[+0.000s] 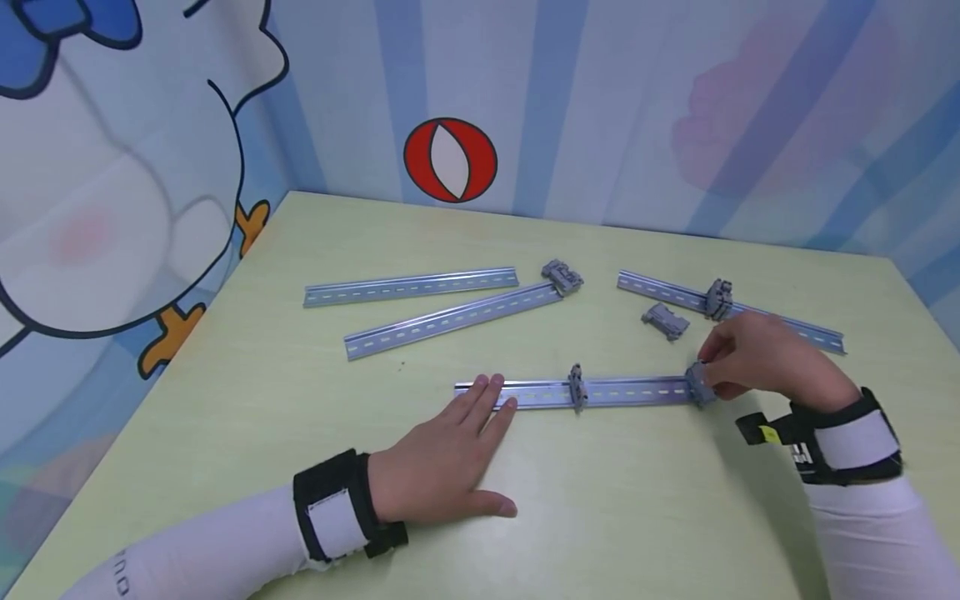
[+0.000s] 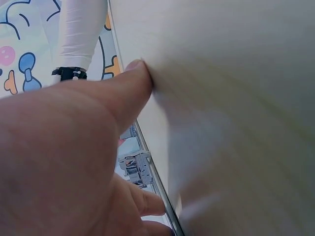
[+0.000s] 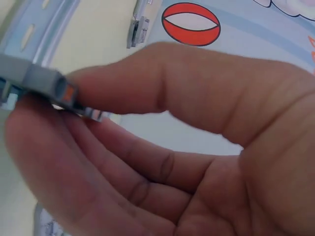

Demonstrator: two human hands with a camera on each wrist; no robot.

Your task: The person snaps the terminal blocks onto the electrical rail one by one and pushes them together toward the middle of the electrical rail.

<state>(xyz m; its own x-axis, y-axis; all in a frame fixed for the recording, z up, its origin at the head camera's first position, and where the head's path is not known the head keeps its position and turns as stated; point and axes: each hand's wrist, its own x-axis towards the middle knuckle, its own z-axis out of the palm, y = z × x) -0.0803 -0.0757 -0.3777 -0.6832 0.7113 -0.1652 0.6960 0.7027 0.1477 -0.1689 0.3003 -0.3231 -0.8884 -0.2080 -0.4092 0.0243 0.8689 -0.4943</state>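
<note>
A slotted metal DIN rail (image 1: pixel 637 392) lies across the near middle of the table. My left hand (image 1: pixel 446 462) lies flat, its straight fingertips on the rail's left end and its thumb spread on the table. At the rail's right end my right hand (image 1: pixel 776 358) pinches a grey terminal block (image 1: pixel 699 385) between thumb and fingers. The right wrist view shows this terminal block (image 3: pixel 37 78) closer, with a small orange mark, over the slotted rail. Another thin terminal block (image 1: pixel 577 388) stands across the rail between the hands.
Behind lie two more rails, one upper left (image 1: pixel 411 287) and one slanted (image 1: pixel 453 321) with a terminal block (image 1: pixel 562 277) at its right end. A further rail (image 1: pixel 663 290) at back right carries an upright block (image 1: pixel 718 299). One loose block (image 1: pixel 665 321) lies before it.
</note>
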